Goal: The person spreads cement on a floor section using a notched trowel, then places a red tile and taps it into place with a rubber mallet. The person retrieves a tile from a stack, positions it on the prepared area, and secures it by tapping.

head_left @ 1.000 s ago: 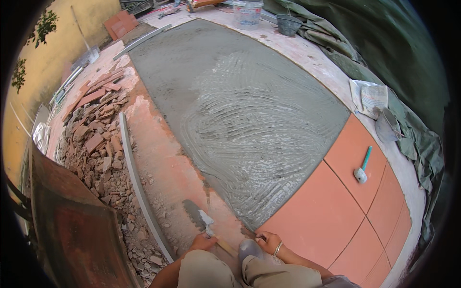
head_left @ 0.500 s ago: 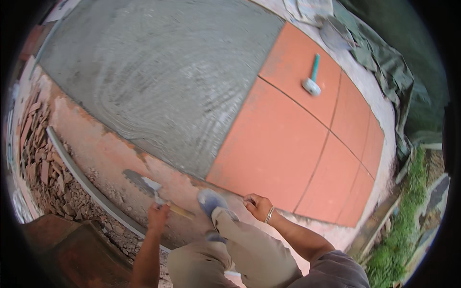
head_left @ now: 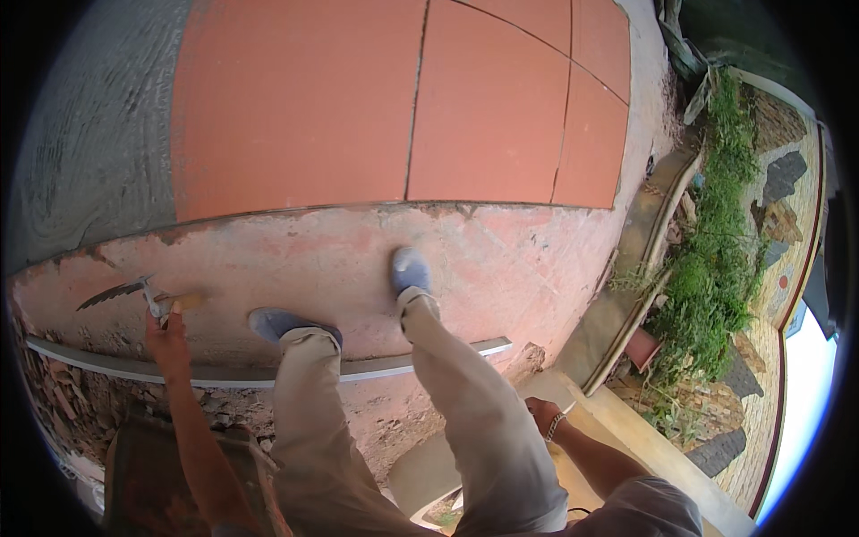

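My left hand [head_left: 166, 336] grips a notched trowel [head_left: 112, 295] with a wooden handle, held low over the pinkish floor strip [head_left: 501, 259] at the left. My right hand [head_left: 544, 413], wearing a metal bracelet, is low at the right beside my leg, its fingers curled; a small pale point shows by it, and what it holds is unclear. My shoes [head_left: 410, 268] stand on the strip between the laid terracotta tiles [head_left: 295, 107] and a long metal straightedge [head_left: 210, 374]. Grey combed mortar [head_left: 85, 152] borders the tiles at the left.
Broken rubble [head_left: 67, 394] lies at the lower left, beside a dark rusty container [head_left: 134, 474]. A low curved edging [head_left: 644, 286], a planted strip [head_left: 707, 277] and a stone-clad wall [head_left: 769, 233] run along the right. A dark green tarp [head_left: 716, 31] is at the top right.
My view has swung right and down, bringing the tiles and planted wall into the middle and right. The mallet has left view. My left hand still carries the trowel; my feet have stepped along.
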